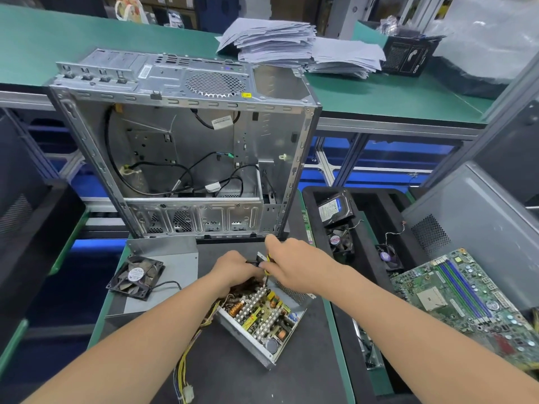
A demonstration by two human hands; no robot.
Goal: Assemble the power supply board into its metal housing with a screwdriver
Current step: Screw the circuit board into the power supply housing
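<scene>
The power supply board (259, 314), green with coils and capacitors, lies inside its open metal housing (248, 339) on the dark mat. My right hand (294, 265) grips a yellow-and-black screwdriver (267, 265) whose shaft points down at the board's far corner. My left hand (234, 271) rests curled on the housing's far left end, holding it by the cable bundle. Yellow and black wires (186, 365) trail from the housing toward me.
An empty computer case (186, 147) stands open behind the work. A loose fan (135, 277) sits on a grey cover plate (175, 275) at left. A black tray (358, 258) with a hard drive and fans, and a motherboard (466, 301), lie at right.
</scene>
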